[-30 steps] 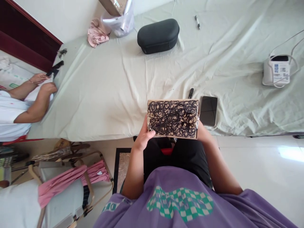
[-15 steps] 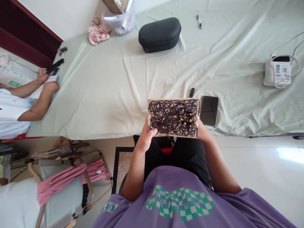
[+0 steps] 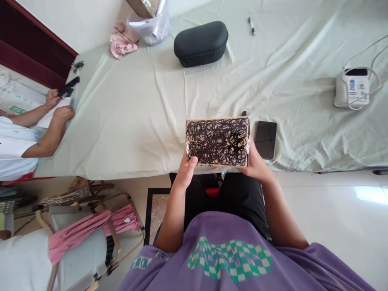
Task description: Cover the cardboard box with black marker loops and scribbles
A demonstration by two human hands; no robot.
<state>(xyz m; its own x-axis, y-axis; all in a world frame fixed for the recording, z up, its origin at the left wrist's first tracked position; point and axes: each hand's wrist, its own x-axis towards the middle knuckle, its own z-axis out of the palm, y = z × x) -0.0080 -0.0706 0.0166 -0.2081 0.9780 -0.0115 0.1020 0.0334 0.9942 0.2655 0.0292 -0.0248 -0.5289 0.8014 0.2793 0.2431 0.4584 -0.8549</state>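
A brown cardboard box (image 3: pixel 216 141), its upper face covered in black looping scribbles, is held up at the table's near edge. My left hand (image 3: pixel 185 169) grips its left end, thumb on the scribbled face and the other fingers hidden beneath. At the right end, my right hand (image 3: pixel 256 163) is closed round the side and lower corner, its fingertips mostly behind the box. Shiny clear tape shows at the box's ends. Just beyond its far edge the tip of a black marker (image 3: pixel 244 113) peeks out. To the right lies a dark phone (image 3: pixel 266 140).
On the pale cloth-covered table (image 3: pixel 127 121) are a black zip case (image 3: pixel 201 43), a pen (image 3: pixel 251 26), a white device with a cable (image 3: pixel 352 89), a pink cloth (image 3: pixel 123 40) and a clear bin (image 3: pixel 149 30). A co-worker's hands (image 3: pixel 62 107) are at the left edge; a folding chair (image 3: pixel 81 242) stands below.
The box has risen slightly and shifted away from me, covering more of the marker. My right hand now shows more of its thumb side and palm around the box's lower right corner.
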